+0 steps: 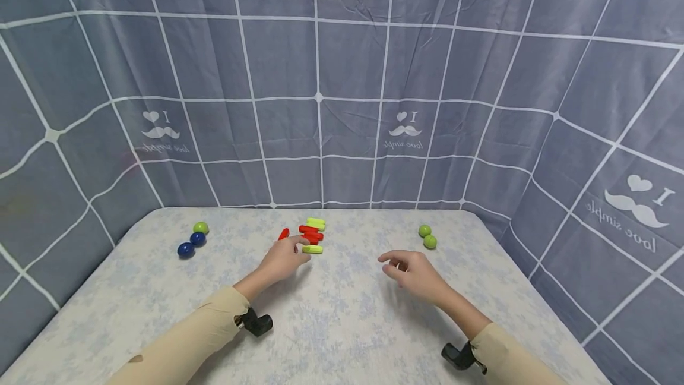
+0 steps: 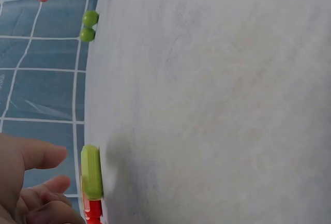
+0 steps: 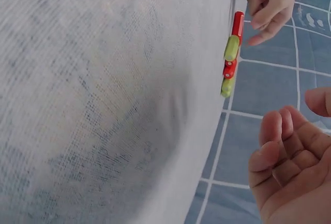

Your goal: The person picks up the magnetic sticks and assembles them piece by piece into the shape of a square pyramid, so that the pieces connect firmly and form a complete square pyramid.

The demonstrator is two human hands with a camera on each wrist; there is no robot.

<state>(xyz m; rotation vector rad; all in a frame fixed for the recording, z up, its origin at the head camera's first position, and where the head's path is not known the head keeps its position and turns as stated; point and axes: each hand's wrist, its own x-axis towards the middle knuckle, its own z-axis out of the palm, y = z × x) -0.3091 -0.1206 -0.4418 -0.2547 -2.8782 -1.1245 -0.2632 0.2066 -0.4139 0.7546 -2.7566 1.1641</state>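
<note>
My left hand (image 1: 282, 261) hovers at the near left side of a small group of short, bar-shaped pieces. Just by its fingertips lies a yellow-green piece (image 1: 312, 249); in the left wrist view thumb and fingers are apart, with nothing held between them. Several red pieces (image 1: 314, 235) lie close behind, partly hidden by the hand. A lone red piece (image 1: 284, 234) rests left of them, and yellow-green pieces (image 1: 316, 223) sit at the back. Over the right half of the table, my right hand (image 1: 414, 275) is held with loosely bent fingers and holds nothing.
Two green balls (image 1: 427, 236) rest on the table's back right. At the back left are two dark blue balls (image 1: 192, 244) and a green ball (image 1: 200, 227). A patterned cloth covers the table (image 1: 342, 325); grey-blue checked curtains (image 1: 347, 129) hang behind and at the sides.
</note>
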